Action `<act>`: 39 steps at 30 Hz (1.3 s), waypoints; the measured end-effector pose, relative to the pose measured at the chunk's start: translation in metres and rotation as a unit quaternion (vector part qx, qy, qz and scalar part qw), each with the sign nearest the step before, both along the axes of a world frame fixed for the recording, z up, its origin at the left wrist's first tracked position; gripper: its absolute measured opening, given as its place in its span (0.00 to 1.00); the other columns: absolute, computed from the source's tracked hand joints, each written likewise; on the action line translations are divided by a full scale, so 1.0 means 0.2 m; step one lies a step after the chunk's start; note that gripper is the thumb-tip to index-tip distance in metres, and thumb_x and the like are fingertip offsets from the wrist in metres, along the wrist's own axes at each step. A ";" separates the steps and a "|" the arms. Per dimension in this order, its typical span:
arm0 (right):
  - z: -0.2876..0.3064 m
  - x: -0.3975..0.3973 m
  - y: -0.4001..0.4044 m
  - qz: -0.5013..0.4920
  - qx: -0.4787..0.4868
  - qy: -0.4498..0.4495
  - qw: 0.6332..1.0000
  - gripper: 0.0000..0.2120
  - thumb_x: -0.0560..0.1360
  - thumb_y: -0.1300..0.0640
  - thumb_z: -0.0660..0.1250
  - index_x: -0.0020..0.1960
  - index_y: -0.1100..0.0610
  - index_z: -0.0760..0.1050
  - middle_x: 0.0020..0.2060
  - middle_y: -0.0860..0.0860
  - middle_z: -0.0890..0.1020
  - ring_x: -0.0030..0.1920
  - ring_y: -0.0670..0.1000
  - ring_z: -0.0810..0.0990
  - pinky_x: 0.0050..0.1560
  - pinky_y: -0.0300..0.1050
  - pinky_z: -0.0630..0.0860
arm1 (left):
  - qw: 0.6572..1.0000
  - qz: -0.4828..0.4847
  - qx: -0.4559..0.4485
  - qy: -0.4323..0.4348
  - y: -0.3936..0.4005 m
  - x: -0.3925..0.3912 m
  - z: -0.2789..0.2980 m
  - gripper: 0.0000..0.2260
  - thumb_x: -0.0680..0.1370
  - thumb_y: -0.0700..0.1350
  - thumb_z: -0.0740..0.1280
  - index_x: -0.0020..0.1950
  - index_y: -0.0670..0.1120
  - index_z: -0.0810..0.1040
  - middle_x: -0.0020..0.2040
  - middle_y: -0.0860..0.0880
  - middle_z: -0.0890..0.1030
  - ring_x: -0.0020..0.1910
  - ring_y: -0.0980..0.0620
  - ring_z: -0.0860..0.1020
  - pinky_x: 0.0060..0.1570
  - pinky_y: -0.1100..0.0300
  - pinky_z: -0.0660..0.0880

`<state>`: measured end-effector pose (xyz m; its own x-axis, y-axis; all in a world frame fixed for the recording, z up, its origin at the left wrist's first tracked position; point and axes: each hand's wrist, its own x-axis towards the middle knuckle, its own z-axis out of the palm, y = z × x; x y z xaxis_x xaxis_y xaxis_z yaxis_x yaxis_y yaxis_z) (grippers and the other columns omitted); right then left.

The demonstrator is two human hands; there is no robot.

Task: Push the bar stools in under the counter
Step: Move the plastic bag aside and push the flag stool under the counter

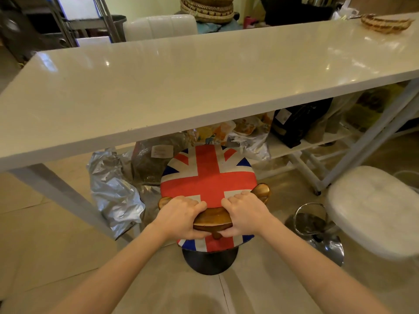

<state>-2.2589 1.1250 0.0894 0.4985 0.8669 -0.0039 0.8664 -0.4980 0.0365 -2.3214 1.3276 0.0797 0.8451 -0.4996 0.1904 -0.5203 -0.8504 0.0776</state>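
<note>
A bar stool with a Union Jack seat [209, 175] stands in front of me, its far edge just beneath the front lip of the long white counter [181, 82]. Its low golden-brown wooden backrest [213, 219] curves around the near side. My left hand [181, 217] and my right hand [243, 215] both grip that backrest, fingers curled over its top. The stool's dark round base [209, 260] shows below the seat. A second stool with a white padded seat [371, 209] and chrome base [317, 232] stands to the right, out from the counter.
Under the counter lie silver foil bags [113, 189], a dark bag of goods [156, 159] and a white lower shelf [306, 143] with packages. The counter's white legs [65, 196] flank the gap. A woven basket [385, 22] sits on the counter's far right. Tiled floor surrounds me.
</note>
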 end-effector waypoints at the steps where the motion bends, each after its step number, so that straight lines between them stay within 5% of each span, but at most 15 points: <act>1: 0.00 0.02 -0.01 0.010 -0.001 0.001 1.000 0.31 0.69 0.30 0.59 0.55 0.57 0.71 0.46 0.54 0.81 0.44 0.55 0.79 0.47 0.48 0.73 | 1.000 0.006 0.002 -0.004 -0.02 0.00 0.00 0.19 0.68 0.66 0.64 0.41 0.50 0.70 0.30 0.53 0.76 0.26 0.55 0.73 0.28 0.64 0.65; 16: -0.02 0.20 -0.15 0.117 0.005 0.012 0.993 0.28 0.64 0.33 0.66 0.42 0.59 0.72 0.33 0.55 0.80 0.31 0.56 0.78 0.31 0.48 0.73 | 0.992 0.121 0.026 -0.003 -0.27 -0.01 0.00 0.21 0.65 0.66 0.67 0.40 0.50 0.70 0.30 0.52 0.77 0.28 0.52 0.75 0.32 0.63 0.63; 20: -0.01 0.19 -0.15 0.115 0.013 0.008 0.993 0.28 0.66 0.33 0.64 0.46 0.58 0.72 0.38 0.55 0.81 0.36 0.55 0.79 0.37 0.48 0.74 | 0.991 0.125 0.033 0.027 -0.25 -0.01 0.02 0.21 0.67 0.66 0.65 0.43 0.50 0.71 0.33 0.51 0.78 0.31 0.51 0.75 0.33 0.60 0.68; 28: 0.00 0.14 -0.13 0.078 -0.010 0.005 0.997 0.29 0.69 0.32 0.61 0.52 0.57 0.71 0.44 0.54 0.81 0.43 0.54 0.79 0.45 0.48 0.75 | 0.993 0.104 0.041 0.033 -0.21 -0.02 0.03 0.21 0.67 0.67 0.64 0.43 0.51 0.67 0.33 0.52 0.76 0.31 0.52 0.74 0.35 0.62 0.62; 35: 0.03 0.08 -0.14 0.025 0.009 0.031 0.999 0.38 0.66 0.34 0.67 0.65 0.59 0.65 0.60 0.55 0.75 0.59 0.55 0.72 0.61 0.50 0.65 | 0.973 0.154 0.104 0.139 -0.24 -0.02 0.10 0.32 0.68 0.71 0.60 0.61 0.49 0.68 0.57 0.48 0.76 0.54 0.48 0.72 0.54 0.54 0.65; 39: 0.07 0.03 -0.22 -0.005 0.051 0.043 0.998 0.51 0.63 0.35 0.71 0.74 0.59 0.53 0.70 0.55 0.66 0.70 0.55 0.62 0.70 0.50 0.56 | 0.960 0.187 0.049 0.203 -0.32 -0.01 0.15 0.45 0.65 0.75 0.59 0.73 0.48 0.57 0.73 0.47 0.63 0.70 0.47 0.62 0.70 0.47 0.56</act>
<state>-2.2529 1.0814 0.1029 0.5092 0.8597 0.0407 0.8588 -0.5044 -0.0900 -2.3232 1.2628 0.1101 0.9636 -0.1452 -0.2243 -0.1205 -0.9854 0.1202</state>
